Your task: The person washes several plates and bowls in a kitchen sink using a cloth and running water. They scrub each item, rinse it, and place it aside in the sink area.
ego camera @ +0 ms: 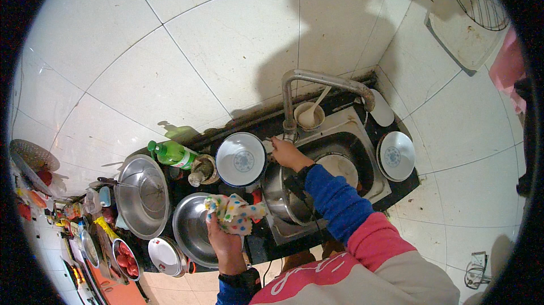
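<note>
My left hand grips a dotted cloth above a stainless steel basin. My right hand is at the base of the metal faucet, beside a white bowl with a blue rim; its fingertips are near a small pale thing, and whether they grip it I cannot tell. Below that forearm a steel pot stands in the sink, partly hidden by the sleeve. A pale round dish lies in the sink too.
A green bottle and a stone mortar stand by the wall. Further left are a large steel basin, stacked plates and a bowl of red food. White bowls sit right of the sink; a cup holds a spoon.
</note>
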`<action>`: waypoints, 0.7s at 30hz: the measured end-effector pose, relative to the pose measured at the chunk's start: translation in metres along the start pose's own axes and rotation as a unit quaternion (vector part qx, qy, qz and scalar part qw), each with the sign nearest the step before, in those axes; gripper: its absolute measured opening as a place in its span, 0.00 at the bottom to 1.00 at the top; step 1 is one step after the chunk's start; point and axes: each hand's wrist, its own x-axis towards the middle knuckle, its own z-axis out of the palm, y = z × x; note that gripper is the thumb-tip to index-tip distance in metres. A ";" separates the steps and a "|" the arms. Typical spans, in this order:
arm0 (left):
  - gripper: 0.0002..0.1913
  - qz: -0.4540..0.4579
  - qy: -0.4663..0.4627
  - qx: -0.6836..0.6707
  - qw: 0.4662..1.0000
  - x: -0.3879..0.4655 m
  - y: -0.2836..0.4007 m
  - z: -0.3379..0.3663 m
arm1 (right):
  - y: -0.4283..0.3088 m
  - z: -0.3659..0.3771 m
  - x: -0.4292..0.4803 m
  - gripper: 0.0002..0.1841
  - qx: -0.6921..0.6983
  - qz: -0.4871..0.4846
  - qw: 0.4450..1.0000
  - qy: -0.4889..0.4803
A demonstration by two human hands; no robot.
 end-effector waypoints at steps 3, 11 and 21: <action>0.18 0.002 -0.017 -0.007 1.000 -0.002 0.001 0.003 | 0.005 0.006 -0.001 0.26 0.000 -0.015 1.000 0.027; 0.18 0.005 -0.014 -0.010 1.000 -0.004 0.001 0.006 | 0.016 0.017 0.004 0.15 -0.007 -0.016 0.998 0.064; 0.19 0.002 -0.025 -0.011 1.000 -0.004 -0.001 0.000 | 0.011 0.009 0.001 0.22 0.006 -0.003 1.000 0.021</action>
